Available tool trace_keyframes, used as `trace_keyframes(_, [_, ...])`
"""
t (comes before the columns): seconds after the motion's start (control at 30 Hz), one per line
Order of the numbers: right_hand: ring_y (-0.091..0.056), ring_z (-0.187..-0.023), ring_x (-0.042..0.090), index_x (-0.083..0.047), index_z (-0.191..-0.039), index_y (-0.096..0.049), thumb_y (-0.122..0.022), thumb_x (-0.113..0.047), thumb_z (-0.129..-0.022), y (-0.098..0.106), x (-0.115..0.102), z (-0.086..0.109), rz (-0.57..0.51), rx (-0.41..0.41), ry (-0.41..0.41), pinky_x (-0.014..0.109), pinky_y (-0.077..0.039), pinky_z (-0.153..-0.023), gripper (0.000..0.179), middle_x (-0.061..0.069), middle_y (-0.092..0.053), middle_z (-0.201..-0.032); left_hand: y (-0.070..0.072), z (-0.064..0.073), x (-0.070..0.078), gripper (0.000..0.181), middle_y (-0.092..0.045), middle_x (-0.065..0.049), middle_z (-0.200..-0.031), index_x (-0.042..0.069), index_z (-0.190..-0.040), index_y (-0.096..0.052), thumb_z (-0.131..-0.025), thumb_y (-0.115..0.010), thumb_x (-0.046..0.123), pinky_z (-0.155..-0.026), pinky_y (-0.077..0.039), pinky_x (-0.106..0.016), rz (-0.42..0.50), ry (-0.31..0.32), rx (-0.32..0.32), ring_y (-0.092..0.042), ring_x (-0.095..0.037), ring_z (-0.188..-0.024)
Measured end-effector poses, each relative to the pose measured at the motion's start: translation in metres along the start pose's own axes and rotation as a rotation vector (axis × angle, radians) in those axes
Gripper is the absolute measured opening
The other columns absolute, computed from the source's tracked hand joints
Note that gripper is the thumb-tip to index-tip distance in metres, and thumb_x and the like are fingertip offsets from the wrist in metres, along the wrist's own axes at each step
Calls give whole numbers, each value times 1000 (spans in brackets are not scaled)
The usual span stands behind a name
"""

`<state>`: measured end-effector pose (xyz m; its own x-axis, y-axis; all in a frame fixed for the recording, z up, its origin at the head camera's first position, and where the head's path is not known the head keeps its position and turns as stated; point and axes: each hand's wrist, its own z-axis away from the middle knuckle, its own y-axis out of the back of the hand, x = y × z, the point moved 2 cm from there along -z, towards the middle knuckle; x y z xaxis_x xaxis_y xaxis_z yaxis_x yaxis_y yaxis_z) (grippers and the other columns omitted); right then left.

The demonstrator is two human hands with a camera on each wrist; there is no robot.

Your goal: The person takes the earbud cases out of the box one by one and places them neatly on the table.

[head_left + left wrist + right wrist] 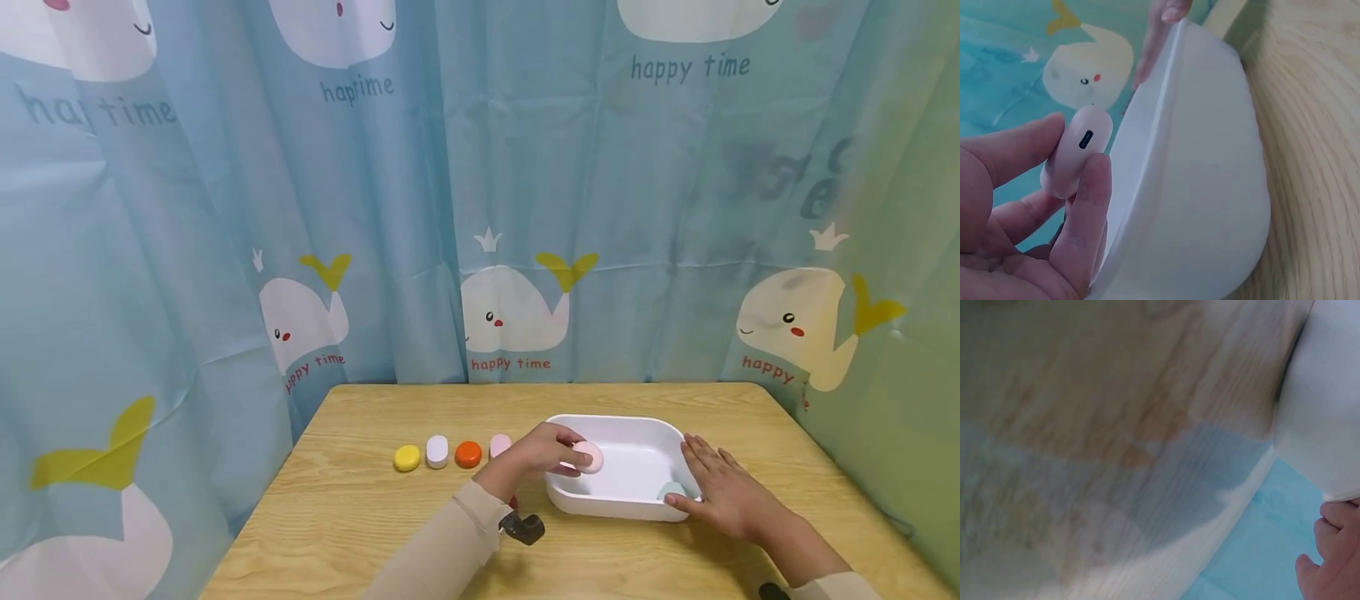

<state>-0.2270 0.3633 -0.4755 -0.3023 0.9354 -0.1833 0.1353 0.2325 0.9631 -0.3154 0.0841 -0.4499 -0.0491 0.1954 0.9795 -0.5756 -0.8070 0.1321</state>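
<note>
My left hand (546,450) pinches a pink earbud case (589,457) between thumb and fingertips, over the left side of a white plastic bin (622,475). In the left wrist view the small dark port of the pink case (1077,152) shows, beside the bin's rim (1154,131). My right hand (731,498) rests with straight fingers against the bin's right end, thumb over the rim. Inside the bin, close to that thumb, lies a pale green rounded case (671,490). The right wrist view catches part of the right hand (1335,550) touching the bin's edge.
Left of the bin, a row holds a yellow case (407,458), a pale lilac case (437,452), an orange-red case (468,454) and another pink case (500,445), partly covered by my left hand. A curtain (420,208) with whales hangs behind the wooden table (337,533).
</note>
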Motion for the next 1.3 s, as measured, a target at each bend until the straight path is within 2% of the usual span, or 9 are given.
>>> trace_keyframes(0.1, [-22,-139,48,14,-144,-29,-57,-56,-91,1,0,1,0,3,4,57,-8,-115,93,31,-25,-151,4,3,-1,20,-60,-9,-94,0,-104,-68,-85,-73,0,-76,-58,-36,2,8,14,-63,-20,-81])
trace_keyframes(0.3, [-22,-139,48,14,-145,-28,-57,-56,-92,1,0,2,-4,6,7,49,1,-117,92,30,-24,-152,18,12,-4,23,-61,-9,-95,0,-108,-67,-85,-74,2,-77,-58,-36,8,-18,1,-63,-20,-83])
trace_keyframes(0.43, [-22,-139,48,14,-145,-28,-56,-56,-92,1,-1,2,-5,8,10,45,6,-116,92,30,-24,-152,28,20,-9,25,-61,-8,-95,2,-107,-68,-84,-76,3,-76,-58,-35,-16,-17,35,-63,-19,-83])
trace_keyframes(0.53, [-22,-139,48,15,-144,-28,-57,-55,-92,1,-1,2,-8,12,10,45,6,-117,92,31,-25,-152,36,26,-13,26,-62,-8,-96,3,-108,-69,-83,-77,6,-77,-58,-35,1,-11,46,-63,-20,-85])
trace_keyframes(0.67, [-22,-138,48,15,-145,-28,-57,-55,-92,2,-1,2,-2,16,8,52,-2,-116,92,31,-25,-151,47,34,-17,26,-63,-8,-100,4,-111,-69,-85,-75,9,-81,-57,-37,30,-21,37,-63,-21,-89])
trace_keyframes(0.83, [-21,-138,48,14,-145,-27,-57,-55,-92,0,-1,2,-4,11,6,48,2,-117,92,31,-24,-152,60,42,-23,28,-62,-9,-101,2,-113,-67,-87,-74,8,-82,-56,-38,31,-22,29,-62,-22,-90])
trace_keyframes(1.07, [-22,-138,48,15,-144,-28,-57,-55,-92,2,-1,2,-1,15,3,55,-5,-115,92,31,-25,-151,76,48,-33,29,-61,-12,-102,-1,-114,-66,-87,-72,4,-81,-57,-38,34,-19,52,-63,-23,-89])
trace_keyframes(1.3, [-22,-138,49,15,-144,-29,-58,-55,-92,1,-2,2,-14,13,2,48,3,-117,92,31,-25,-151,92,61,-41,32,-60,-11,-100,-4,-116,-64,-86,-73,3,-78,-57,-37,-2,-15,101,-61,-21,-88])
